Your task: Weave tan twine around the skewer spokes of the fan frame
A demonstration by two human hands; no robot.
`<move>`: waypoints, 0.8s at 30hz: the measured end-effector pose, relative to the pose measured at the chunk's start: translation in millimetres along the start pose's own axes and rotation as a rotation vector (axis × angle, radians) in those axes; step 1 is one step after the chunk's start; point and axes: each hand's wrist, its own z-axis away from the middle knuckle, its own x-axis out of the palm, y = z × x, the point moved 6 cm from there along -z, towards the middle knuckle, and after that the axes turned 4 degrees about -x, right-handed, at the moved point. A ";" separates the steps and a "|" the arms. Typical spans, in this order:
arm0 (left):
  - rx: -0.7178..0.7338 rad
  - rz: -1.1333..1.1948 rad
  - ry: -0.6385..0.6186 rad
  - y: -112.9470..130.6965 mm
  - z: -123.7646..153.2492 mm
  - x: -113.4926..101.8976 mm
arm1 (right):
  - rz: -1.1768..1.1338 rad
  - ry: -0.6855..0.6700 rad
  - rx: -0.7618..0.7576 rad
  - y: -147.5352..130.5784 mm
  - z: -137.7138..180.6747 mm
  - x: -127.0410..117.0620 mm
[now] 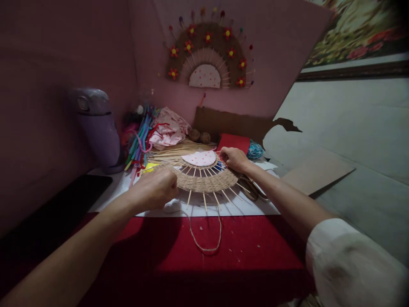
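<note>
A half-round woven fan [204, 181] of jute twine on thin wooden sticks lies on a white sheet [249, 207], with a pink dotted half-disc [200, 158] at its centre. My left hand [156, 189] is closed at the fan's left edge, pinching the jute twine [204, 238], which loops down over the red cloth. My right hand [233, 158] rests closed on the fan's upper right side, fingers pressed on the sticks.
A purple jug [99, 128] stands at the left. Coloured pipe cleaners [140, 136], crumpled pink fabric [169, 130], loose sticks, two jute balls [200, 136], red felt [234, 143] and blue yarn [254, 150] lie behind. A finished flowered fan [207, 55] hangs on the wall. Cardboard [316, 170] lies to the right.
</note>
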 end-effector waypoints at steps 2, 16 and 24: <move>0.019 -0.018 0.018 3.1 -1.0 5.2 | 0.001 -0.003 0.004 -1.2 -7.7 4.6; -0.268 0.125 0.429 -39.8 -1.1 -42.0 | -0.258 0.056 -0.113 -103.0 66.5 -49.3; -0.316 0.004 0.247 -68.9 -21.0 -23.6 | -0.265 0.012 -0.129 -131.3 121.5 -33.0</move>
